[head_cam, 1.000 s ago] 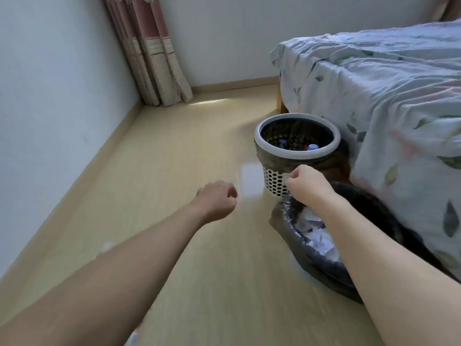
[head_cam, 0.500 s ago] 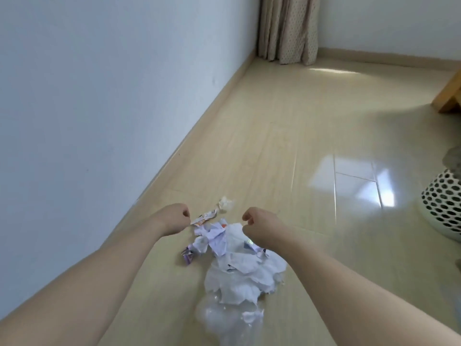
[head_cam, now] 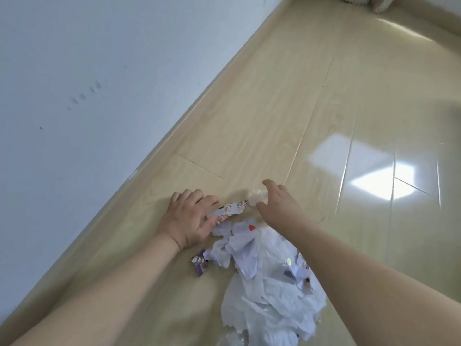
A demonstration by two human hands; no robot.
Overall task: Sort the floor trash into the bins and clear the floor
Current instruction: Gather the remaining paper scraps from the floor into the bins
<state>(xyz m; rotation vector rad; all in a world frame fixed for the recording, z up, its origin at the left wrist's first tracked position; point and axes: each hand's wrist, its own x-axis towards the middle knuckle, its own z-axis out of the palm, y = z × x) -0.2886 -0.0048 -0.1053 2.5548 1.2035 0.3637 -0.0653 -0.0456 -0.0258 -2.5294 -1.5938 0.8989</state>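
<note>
Both hands reach at loose scraps beside a heap of crumpled paper on a glossy wood-look floor.

The crumpled white paper pile (head_cam: 264, 275), creased and ragged-edged, lies on the pale plank floor (head_cam: 324, 101) near the white wall (head_cam: 74, 83). Just beyond the pile, the left hand (head_cam: 189, 218) has thumb and fingers closing on a flat printed wrapper strip (head_cam: 230, 209). Beyond that strip, the right hand (head_cam: 277, 203) spreads its fingers around a small pale wad (head_cam: 255, 196), possibly tissue; contact looks likely but blurred. A shiny purple foil wrapper (head_cam: 199, 264) sits just left of the pile.
</note>
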